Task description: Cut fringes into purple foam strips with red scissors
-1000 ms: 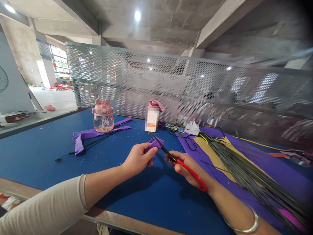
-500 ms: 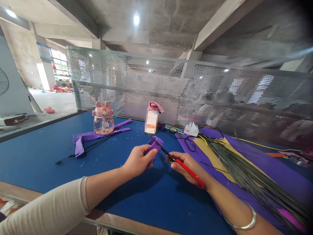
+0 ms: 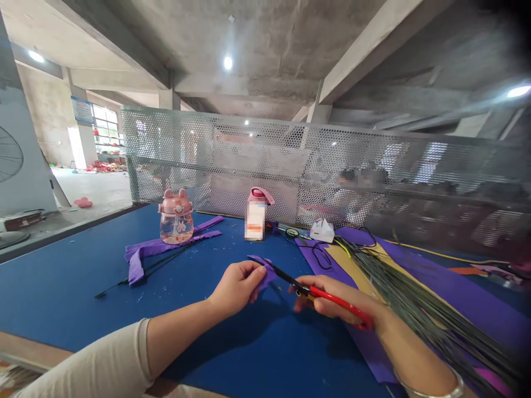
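Observation:
My left hand (image 3: 237,284) pinches a small piece of purple crepe paper (image 3: 267,275) between thumb and fingers, above the blue tabletop. In my right hand (image 3: 327,298) is a pair of scissors (image 3: 338,301) with red handles and black blades. The blades reach left across the top of the purple paper, close to my left fingertips. Whether they are cutting into it I cannot tell. On the left, a fringed purple paper strip (image 3: 136,264) lies beside a dark green stem (image 3: 166,257).
A pink-lidded clear bottle (image 3: 177,224) stands at the back left, a phone (image 3: 255,221) leans upright at the centre back. To the right, a bundle of green stems (image 3: 415,293) lies over purple sheets (image 3: 456,276). A white box (image 3: 322,230) and a perforated metal screen (image 3: 257,149) are behind.
My right hand and the scissors have moved right and a little down, and the blades now lie flatter across the paper. The looped purple paper looks flatter. The camera view has tilted up.

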`<state>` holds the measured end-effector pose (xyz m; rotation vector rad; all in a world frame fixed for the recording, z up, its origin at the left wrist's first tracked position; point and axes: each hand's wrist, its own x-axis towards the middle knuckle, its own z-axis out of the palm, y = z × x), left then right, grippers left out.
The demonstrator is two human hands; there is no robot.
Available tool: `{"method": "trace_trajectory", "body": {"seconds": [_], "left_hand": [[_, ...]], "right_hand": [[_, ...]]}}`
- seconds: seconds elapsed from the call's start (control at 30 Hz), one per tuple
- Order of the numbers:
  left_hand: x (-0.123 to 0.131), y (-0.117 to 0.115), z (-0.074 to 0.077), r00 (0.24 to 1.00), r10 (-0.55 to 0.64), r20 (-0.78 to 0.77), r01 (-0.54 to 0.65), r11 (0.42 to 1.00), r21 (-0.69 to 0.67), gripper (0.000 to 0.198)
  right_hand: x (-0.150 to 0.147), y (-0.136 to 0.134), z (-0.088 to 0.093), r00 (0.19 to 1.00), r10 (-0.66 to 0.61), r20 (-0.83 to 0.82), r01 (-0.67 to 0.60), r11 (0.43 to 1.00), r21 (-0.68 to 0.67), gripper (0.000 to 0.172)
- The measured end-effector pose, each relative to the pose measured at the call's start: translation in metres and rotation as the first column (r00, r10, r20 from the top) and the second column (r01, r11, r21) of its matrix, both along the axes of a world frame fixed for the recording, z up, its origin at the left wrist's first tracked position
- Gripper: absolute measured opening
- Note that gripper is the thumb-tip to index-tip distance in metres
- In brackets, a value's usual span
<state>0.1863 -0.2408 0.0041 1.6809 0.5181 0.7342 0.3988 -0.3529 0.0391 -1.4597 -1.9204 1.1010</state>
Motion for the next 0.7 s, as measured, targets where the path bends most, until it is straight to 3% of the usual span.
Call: {"method": "trace_trajectory", "body": {"seconds": [0.13,0.3,0.37,0.43,0.5,0.57,0.6,0.67,0.7], "left_hand": [[-0.001,0.003,-0.001,1.000,0.007,0.000,-0.007,1.000,-0.010,0.038],[-0.003,0.004,0.009,0.986,0.077,0.145,-0.052,0.984,-0.170,0.032],[-0.005,0.004,0.016,0.960,0.092,0.265,-0.009,0.954,-0.301,0.020],[-0.007,0.004,0.023,0.937,0.086,0.339,0.068,0.906,-0.417,0.016],[-0.008,0.007,0.026,0.954,0.058,0.296,0.102,0.862,-0.496,0.026],[-0.009,0.010,0.023,0.988,-0.024,0.150,0.102,0.836,-0.539,0.025],[-0.008,0.012,0.020,0.994,-0.085,0.069,0.109,0.826,-0.553,0.023],[-0.007,0.015,0.012,0.977,-0.201,-0.068,0.126,0.808,-0.575,0.021],[-0.007,0.017,0.008,0.963,-0.238,-0.122,0.125,0.803,-0.583,0.020]], "right_hand": [[-0.007,-0.002,-0.002,0.997,0.053,-0.055,-0.050,0.997,0.059,0.072],[0.009,-0.012,0.007,0.993,0.013,-0.115,-0.019,0.998,-0.054,0.063],[0.017,-0.009,0.006,0.991,-0.041,-0.131,0.041,0.999,-0.007,0.057],[0.021,0.004,0.002,0.964,-0.189,-0.186,0.210,0.972,0.101,0.051],[0.023,0.023,-0.007,0.848,-0.467,-0.251,0.514,0.839,0.176,0.047],[0.025,0.043,-0.020,0.655,-0.722,-0.224,0.752,0.592,0.290,0.042],[0.027,0.050,-0.027,0.603,-0.764,-0.229,0.787,0.522,0.329,0.041],[0.031,0.059,-0.042,0.572,-0.790,-0.218,0.793,0.465,0.395,0.041],[0.033,0.060,-0.048,0.599,-0.775,-0.201,0.766,0.481,0.426,0.042]]}}
